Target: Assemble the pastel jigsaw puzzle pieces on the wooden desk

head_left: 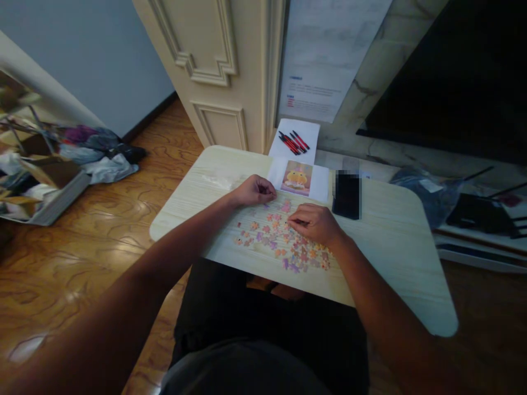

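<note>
Loose jigsaw puzzle pieces (269, 241) in pink, purple, orange and yellow lie scattered over the near middle of a pale wooden table (391, 236). My left hand (254, 191) rests at the far left side of the pieces, its fingers curled together; what they hold, if anything, is hidden. Over the pieces, my right hand (315, 222) has thumb and fingers pinched together at the pile's far edge. Anything between those fingertips is too small to make out. A few pink pieces (285, 206) lie between the two hands, below a printed picture (297, 178) of a yellow figure.
A dark, pixelated rectangular object (347, 195) lies right of the picture. Red and black pens (293, 142) sit on white paper behind the table. Clear crumpled plastic (224, 180) is at the table's left. Boxes and bags (45, 181) stand on the floor far left.
</note>
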Motion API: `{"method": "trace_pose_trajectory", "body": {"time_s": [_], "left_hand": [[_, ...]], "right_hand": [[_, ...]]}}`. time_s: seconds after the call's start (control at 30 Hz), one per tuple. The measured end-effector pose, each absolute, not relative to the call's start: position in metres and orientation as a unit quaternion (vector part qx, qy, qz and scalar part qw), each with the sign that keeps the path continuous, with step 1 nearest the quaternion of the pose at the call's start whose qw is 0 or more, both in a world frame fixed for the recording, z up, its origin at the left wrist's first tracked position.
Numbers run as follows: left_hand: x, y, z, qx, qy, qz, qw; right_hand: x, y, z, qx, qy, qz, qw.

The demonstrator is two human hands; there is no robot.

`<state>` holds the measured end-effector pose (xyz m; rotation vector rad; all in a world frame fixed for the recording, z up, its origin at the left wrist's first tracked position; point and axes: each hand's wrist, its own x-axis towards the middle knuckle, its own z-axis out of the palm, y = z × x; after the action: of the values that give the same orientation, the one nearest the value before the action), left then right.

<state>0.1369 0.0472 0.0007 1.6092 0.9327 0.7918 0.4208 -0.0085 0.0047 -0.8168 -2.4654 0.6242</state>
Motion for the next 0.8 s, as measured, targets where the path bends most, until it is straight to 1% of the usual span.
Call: {"method": "trace_pose_trajectory", "body": {"time_s": [0.1, 0.23, 0.33, 0.43, 0.57, 0.63, 0.7, 0.8], "left_hand": [[0.133, 0.041, 0.008, 0.656, 0.420, 0.383, 0.497], [0.112, 0.011, 0.029, 0.660, 0.443, 0.442, 0.416], [0.083, -0.037, 0.048, 0.666, 0.467, 0.438, 0.383], [0.037, -0.103, 0.056, 0.631, 0.528, 0.415, 0.389], [-0.037, -0.198, 0.035, 0.466, 0.656, 0.343, 0.484], [-0.057, -0.237, 0.019, 0.405, 0.699, 0.293, 0.511], [-0.055, -0.263, 0.006, 0.377, 0.736, 0.218, 0.518], [-0.016, -0.274, -0.007, 0.399, 0.722, 0.034, 0.564]], "right_hand": [[0.418, -0.010, 0.005, -0.283, -0.902, 0.222, 0.237], [0.416, -0.012, 0.006, -0.282, -0.900, 0.210, 0.256], [0.417, -0.012, 0.005, -0.293, -0.894, 0.197, 0.277], [0.419, -0.011, 0.002, -0.303, -0.890, 0.188, 0.284], [0.419, -0.012, 0.004, -0.305, -0.889, 0.194, 0.282], [0.419, -0.014, 0.006, -0.305, -0.888, 0.197, 0.283], [0.418, -0.016, 0.009, -0.313, -0.881, 0.202, 0.292], [0.419, -0.017, 0.010, -0.331, -0.864, 0.208, 0.317]]}}
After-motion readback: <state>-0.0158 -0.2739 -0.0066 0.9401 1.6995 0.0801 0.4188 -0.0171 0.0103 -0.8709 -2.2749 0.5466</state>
